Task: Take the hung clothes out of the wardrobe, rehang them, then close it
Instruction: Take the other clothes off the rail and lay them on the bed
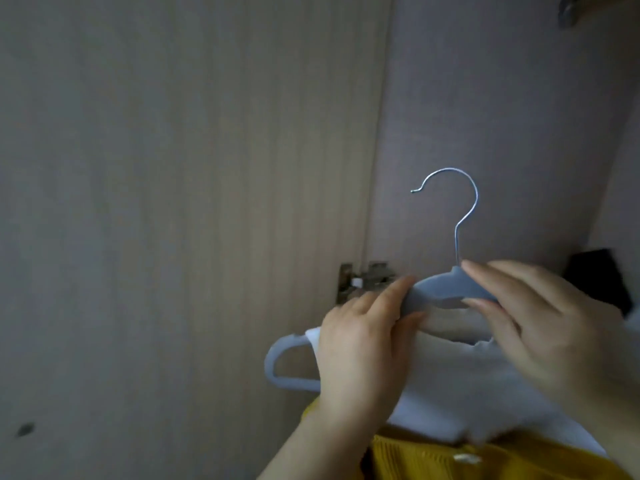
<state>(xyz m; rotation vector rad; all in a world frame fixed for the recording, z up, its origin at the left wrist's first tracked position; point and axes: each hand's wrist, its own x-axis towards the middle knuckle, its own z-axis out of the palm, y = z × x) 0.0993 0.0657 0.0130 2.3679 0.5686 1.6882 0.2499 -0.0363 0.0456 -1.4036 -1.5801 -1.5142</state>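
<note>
Both the left hand point(360, 344) and right hand point(540, 323) grip the grey flat hanger point(446, 285), but its white cloth top point(467, 382) may slip off if it tips.

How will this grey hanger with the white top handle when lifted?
The grey hanger looks thin, with a wire hook: probably stiff and light. The white top sags beneath it, so likely floppy and may slide.

Legible text: none. Checked grey hanger point(445, 289), white garment point(467, 386), yellow knit point(415, 459) and wardrobe panels point(173, 202): no readable lettering, label, brand, number or sign on any. Frame soft; fine print would not resolve.
</note>
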